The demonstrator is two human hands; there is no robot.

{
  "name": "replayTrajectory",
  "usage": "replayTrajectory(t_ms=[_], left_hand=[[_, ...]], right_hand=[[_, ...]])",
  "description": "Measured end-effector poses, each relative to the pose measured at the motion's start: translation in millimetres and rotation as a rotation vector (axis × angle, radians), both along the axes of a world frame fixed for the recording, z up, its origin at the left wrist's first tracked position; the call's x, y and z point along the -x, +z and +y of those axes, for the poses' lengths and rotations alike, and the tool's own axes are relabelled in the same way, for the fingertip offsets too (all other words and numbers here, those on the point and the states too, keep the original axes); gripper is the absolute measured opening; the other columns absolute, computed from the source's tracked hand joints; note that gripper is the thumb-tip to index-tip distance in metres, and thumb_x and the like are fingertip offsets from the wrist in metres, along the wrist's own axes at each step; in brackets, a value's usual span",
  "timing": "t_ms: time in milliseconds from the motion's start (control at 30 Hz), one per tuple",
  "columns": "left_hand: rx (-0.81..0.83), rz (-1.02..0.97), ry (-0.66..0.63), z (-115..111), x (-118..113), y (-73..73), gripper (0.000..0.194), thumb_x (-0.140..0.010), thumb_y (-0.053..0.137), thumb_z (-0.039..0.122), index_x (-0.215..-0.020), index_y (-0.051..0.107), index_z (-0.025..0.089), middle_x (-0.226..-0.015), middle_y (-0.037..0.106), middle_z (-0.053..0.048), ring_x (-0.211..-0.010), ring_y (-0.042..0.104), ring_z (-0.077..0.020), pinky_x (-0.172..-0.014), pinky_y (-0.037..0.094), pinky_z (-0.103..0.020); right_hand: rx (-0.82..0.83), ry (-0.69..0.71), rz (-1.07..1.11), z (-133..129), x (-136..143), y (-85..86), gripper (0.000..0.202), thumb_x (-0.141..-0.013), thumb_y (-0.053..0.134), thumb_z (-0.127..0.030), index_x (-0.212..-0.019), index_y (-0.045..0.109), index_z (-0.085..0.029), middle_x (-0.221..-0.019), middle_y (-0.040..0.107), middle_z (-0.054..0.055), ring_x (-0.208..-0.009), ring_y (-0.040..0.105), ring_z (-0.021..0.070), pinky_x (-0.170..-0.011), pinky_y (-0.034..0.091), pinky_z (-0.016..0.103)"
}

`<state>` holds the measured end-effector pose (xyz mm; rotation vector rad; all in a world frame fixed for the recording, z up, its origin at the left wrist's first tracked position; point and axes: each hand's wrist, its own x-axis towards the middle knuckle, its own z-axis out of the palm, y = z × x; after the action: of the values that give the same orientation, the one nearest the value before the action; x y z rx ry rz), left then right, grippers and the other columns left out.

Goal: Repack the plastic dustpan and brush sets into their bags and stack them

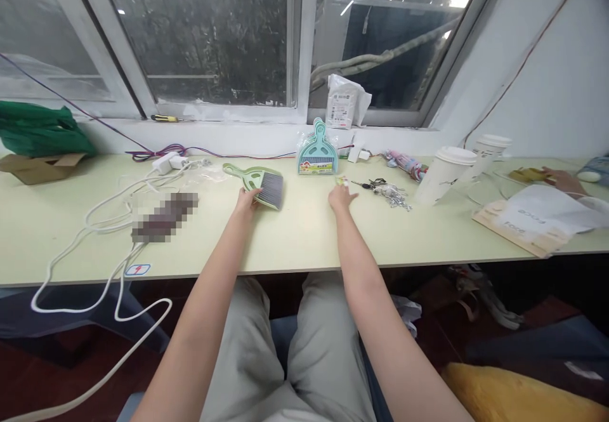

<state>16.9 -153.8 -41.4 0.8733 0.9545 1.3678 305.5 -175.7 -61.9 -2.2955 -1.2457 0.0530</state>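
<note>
Pale tabletop (295,238) ran across mid-frame; left of centre, left hand (246,200) pinched green dustpan (252,174) and grey brush (272,188), which could slip apart if only one was gripped. Right hand (339,198), right of centre, met a small yellowish item (342,181), couldn't tell the grip; a forward swing could topple teal dustpan pack (318,152) behind.

pale table (295,238), green dustpan (254,177), keys (391,194), cups (445,176)

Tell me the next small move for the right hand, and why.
Probably bring the small yellow-and-white piece toward the green dustpan: the right hand is at that piece, the left hand touches the dustpan with its gray brush, and the packaged teal set bears a yellowish label.
</note>
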Motion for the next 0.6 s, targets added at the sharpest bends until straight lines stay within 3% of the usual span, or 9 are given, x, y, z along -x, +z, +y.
replayTrajectory(t_ms=[100,167,267,433,600], left_hand=[[0.016,-0.038,0.016,2.7,4.0,-2.2,0.037,-0.063,0.067,0.007,-0.092,0.051,0.023,-0.090,0.063,-0.001,-0.076,0.061,-0.0139,-0.069,0.053,-0.029],[0.012,-0.037,0.024,4.4,4.7,-2.7,0.035,-0.064,0.067,0.008,-0.092,0.052,0.025,-0.090,0.063,0.000,-0.077,0.061,-0.0145,-0.071,0.053,-0.030],[0.044,-0.011,0.014,7.0,4.6,-2.5,0.031,-0.068,0.065,0.013,-0.093,0.054,0.025,-0.088,0.063,0.000,-0.079,0.062,-0.0162,-0.074,0.053,-0.033],[0.068,0.003,0.007,9.6,4.1,-2.7,0.032,-0.069,0.064,0.015,-0.098,0.056,0.025,-0.088,0.066,-0.002,-0.088,0.064,-0.0202,-0.079,0.053,-0.036],[0.081,-0.079,0.041,9.9,2.9,-3.0,0.034,-0.069,0.060,0.011,-0.100,0.054,0.023,-0.090,0.066,-0.002,-0.089,0.065,-0.0192,-0.080,0.053,-0.034]], right_hand=[[-0.020,0.240,-0.069,5.4,23.3,3.3,0.046,-0.084,0.035,-0.002,-0.113,0.063,-0.023,-0.114,0.066,0.008,-0.114,0.054,0.0216,-0.109,0.016,0.057],[-0.065,0.273,-0.127,6.0,44.2,6.9,0.045,-0.086,0.033,-0.002,-0.115,0.063,-0.022,-0.113,0.065,0.011,-0.109,0.057,0.0215,-0.106,0.026,0.049],[-0.045,0.303,-0.159,3.4,72.0,9.7,0.037,-0.091,0.035,-0.011,-0.113,0.064,-0.018,-0.120,0.059,0.016,-0.108,0.058,0.0248,-0.099,0.035,0.044],[-0.003,0.606,-0.099,2.6,96.7,10.4,0.027,-0.093,0.045,-0.031,-0.100,0.068,-0.021,-0.117,0.061,0.010,-0.112,0.055,0.0236,-0.099,0.035,0.041],[-0.038,0.468,-0.083,6.0,99.8,6.5,0.031,-0.088,0.054,-0.038,-0.105,0.066,-0.015,-0.124,0.058,0.016,-0.120,0.049,0.0278,-0.106,0.024,0.052]])
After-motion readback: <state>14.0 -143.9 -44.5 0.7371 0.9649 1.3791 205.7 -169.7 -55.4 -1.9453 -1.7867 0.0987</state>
